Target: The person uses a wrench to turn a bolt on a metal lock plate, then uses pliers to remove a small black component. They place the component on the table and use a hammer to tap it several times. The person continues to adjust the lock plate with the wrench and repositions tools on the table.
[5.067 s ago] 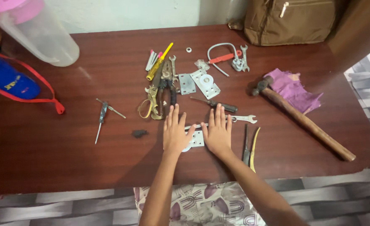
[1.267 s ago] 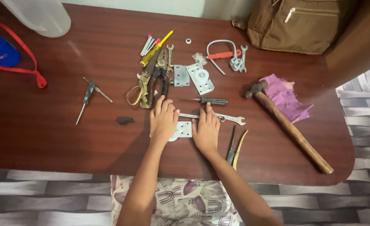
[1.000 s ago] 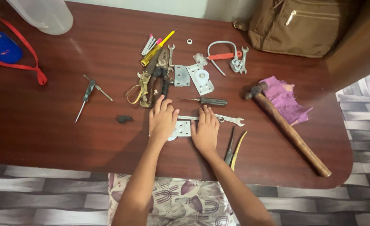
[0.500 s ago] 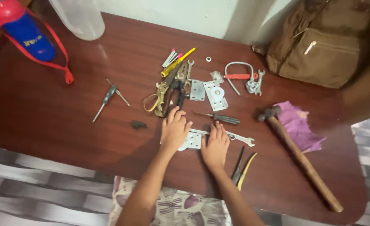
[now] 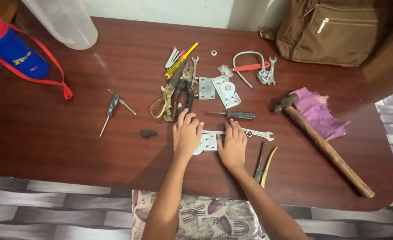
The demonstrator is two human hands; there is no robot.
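Observation:
My left hand [image 5: 186, 133] and my right hand [image 5: 233, 146] lie flat on a dark red wooden table [image 5: 63, 146], fingers apart, on either side of a small silver metal plate [image 5: 207, 142]. Both hands touch the plate's edges. A silver spanner [image 5: 254, 132] lies just beyond my right fingertips. A black-handled screwdriver [image 5: 234, 114] lies a little farther off. Past my left fingers sits a heap of pliers and cutters [image 5: 178, 91]. Neither hand grips anything.
A hammer [image 5: 323, 146] on a purple cloth [image 5: 318, 111] lies at right. Pliers with yellow grips [image 5: 264, 166] rest by my right wrist. A small screwdriver [image 5: 109, 111], a blue bottle [image 5: 14, 51], a clear jug [image 5: 65, 22] and a brown bag [image 5: 334, 29] stand around.
The view has shifted and drawn back. My hands stay flat on the table beside the metal plate, much as before.

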